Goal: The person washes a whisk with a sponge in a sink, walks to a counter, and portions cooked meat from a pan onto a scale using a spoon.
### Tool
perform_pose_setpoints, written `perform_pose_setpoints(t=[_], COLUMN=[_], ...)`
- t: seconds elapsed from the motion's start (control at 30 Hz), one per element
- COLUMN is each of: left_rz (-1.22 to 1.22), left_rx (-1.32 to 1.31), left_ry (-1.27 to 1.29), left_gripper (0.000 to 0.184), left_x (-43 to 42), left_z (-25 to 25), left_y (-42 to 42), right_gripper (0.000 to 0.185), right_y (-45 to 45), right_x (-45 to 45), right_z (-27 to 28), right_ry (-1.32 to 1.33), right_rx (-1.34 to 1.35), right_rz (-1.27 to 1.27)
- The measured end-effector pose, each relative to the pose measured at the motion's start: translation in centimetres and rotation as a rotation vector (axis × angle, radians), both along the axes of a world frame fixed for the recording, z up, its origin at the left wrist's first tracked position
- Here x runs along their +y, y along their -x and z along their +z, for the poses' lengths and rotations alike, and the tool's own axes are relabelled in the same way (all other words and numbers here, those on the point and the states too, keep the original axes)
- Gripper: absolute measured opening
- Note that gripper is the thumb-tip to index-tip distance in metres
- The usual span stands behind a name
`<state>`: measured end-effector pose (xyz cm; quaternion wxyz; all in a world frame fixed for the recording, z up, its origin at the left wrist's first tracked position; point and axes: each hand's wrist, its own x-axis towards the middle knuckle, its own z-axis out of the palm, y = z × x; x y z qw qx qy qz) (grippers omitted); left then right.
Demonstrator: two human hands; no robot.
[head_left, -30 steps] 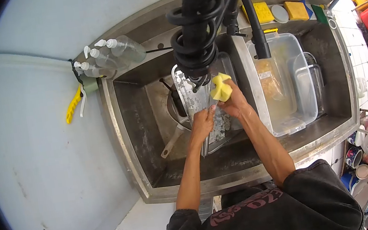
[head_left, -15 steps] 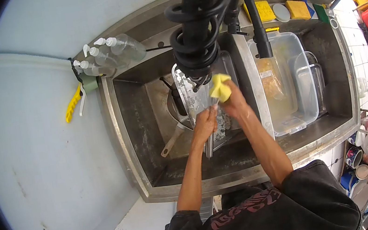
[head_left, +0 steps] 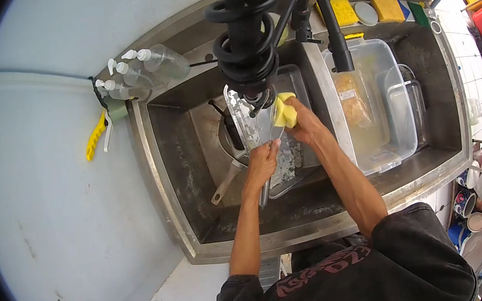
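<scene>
Over the left sink basin, my left hand point(head_left: 262, 161) is closed around the middle of a long, narrow metal utensil point(head_left: 264, 194); its exact kind does not show. My right hand point(head_left: 306, 121) grips a yellow sponge point(head_left: 286, 110), which is folded against the utensil's upper end. Below my hands lies a metal tray point(head_left: 240, 113) with a worn, flaking surface, partly covered by my hands and the black faucet. A darker tray point(head_left: 294, 75) is under it. To the left, a pan with a long handle point(head_left: 228, 180) rests on the basin floor.
A black spring-hose faucet point(head_left: 248, 45) hangs over the basin. In the right basin stands a clear plastic tub point(head_left: 405, 127) holding a bagged item point(head_left: 353, 104) in cloudy water. Pump bottles point(head_left: 164, 63) and sponges point(head_left: 389, 11) line the back ledge. A yellow-handled tool point(head_left: 94, 137) hangs at left.
The utensil has tilted, its lower end shifting left. My right hand and the sponge have moved slightly down and left along its upper part. The faucet head has swung a little left.
</scene>
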<state>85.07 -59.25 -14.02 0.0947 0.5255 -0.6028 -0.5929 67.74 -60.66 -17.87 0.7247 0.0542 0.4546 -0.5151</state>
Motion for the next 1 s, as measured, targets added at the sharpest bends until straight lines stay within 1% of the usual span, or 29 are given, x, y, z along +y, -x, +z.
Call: perform_pose_setpoints(t=[0.03, 0.07, 0.13, 0.17, 0.2, 0.23, 0.27, 0.3, 0.33, 0.4, 0.43, 0.53, 0.63, 0.7, 0.73, 0.77, 0.8, 0.87, 0.9, 1.0], left_rz=[0.025, -0.006, -0.063, -0.133, -0.104, -0.076, -0.042, 0.04, 0.013, -0.033, -0.041, -0.087, 0.034, -0.006, -0.022, 0.027, -0.008, -0.067, -0.02, -0.139], left_rx=[0.002, 0.042, 0.132, 0.154, 0.152, 0.156, 0.174, 0.222, 0.198, 0.161, 0.135, 0.073, 0.275, 0.227, 0.204, 0.232, 0.247, 0.287, 0.306, 0.103], left_ry=[0.023, 0.114, 0.299, 0.219, 0.155, 0.093, 0.045, -0.115, -0.076, -0.007, -0.025, 0.01, 0.025, -0.033, -0.054, -0.099, -0.121, -0.158, -0.138, -0.134], left_gripper=[0.044, 0.042, 0.038, 0.036, 0.037, 0.038, 0.04, 0.044, 0.045, 0.047, 0.049, 0.038, 0.036, 0.024, 0.018, 0.02, 0.021, 0.024, 0.033, 0.034], left_x=[0.0, -0.2, -0.9, -0.9, -0.2, 0.5, 0.7, 1.2, 0.9, 0.3, 0.0, 0.3, 1.1, 1.0, 0.6, 0.9, 1.2, 1.6, 1.5, -0.3], left_z=[0.0, -0.8, -1.5, -1.6, -1.6, -1.7, -1.9, -1.2, -1.0, -0.9, -0.8, -1.6, -2.3, -1.8, -1.6, -1.5, -1.2, -0.2, -0.3, 0.0], left_y=[0.3, 0.2, 0.6, 0.2, -0.5, -0.6, 0.0, 0.6, 0.4, 0.2, 0.2, -0.4, 0.3, 0.2, 0.3, 0.1, -0.1, -0.1, -0.2, -0.7], right_gripper=[0.03, 0.031, 0.032, 0.033, 0.033, 0.034, 0.031, 0.03, 0.028, 0.028, 0.028, 0.029, 0.029, 0.03, 0.03, 0.03, 0.03, 0.031, 0.031, 0.03], right_y=[-1.6, -3.3, -2.9, -2.9, -3.5, -2.9, -1.4, -0.6, -0.5, -1.0, -1.0, -1.2, -2.9, -3.1, -2.5, -2.3, -2.2, 0.5, 0.4, -0.2], right_x=[0.9, 1.9, 2.8, 2.7, 3.4, 2.6, 1.5, 0.2, -0.2, 0.7, 0.5, 2.1, 3.2, 4.2, 3.7, 3.2, 2.7, 0.4, 0.0, 0.9], right_z=[0.3, 0.6, 0.2, -0.2, -0.4, 1.6, 0.5, 0.4, 0.2, 0.5, 1.0, 1.9, 2.0, 1.9, 1.7, 1.3, 1.2, 0.4, 0.3, 0.8], right_ry=[-0.057, -0.112, -0.074, -0.049, -0.041, -0.06, -0.035, 0.012, 0.052, 0.002, -0.007, -0.014, -0.039, -0.015, -0.013, -0.015, -0.025, -0.017, -0.017, -0.053], right_rx=[0.038, 0.075, 0.088, 0.088, 0.073, 0.067, 0.029, 0.087, 0.136, 0.055, 0.018, 0.01, 0.002, -0.039, -0.035, -0.043, -0.054, 0.044, 0.018, -0.018], right_rz=[-0.015, -0.034, -0.01, 0.0, 0.006, -0.074, -0.171, -0.129, -0.092, -0.147, -0.17, -0.082, -0.082, -0.037, -0.101, -0.17, -0.241, -0.104, -0.099, -0.14])
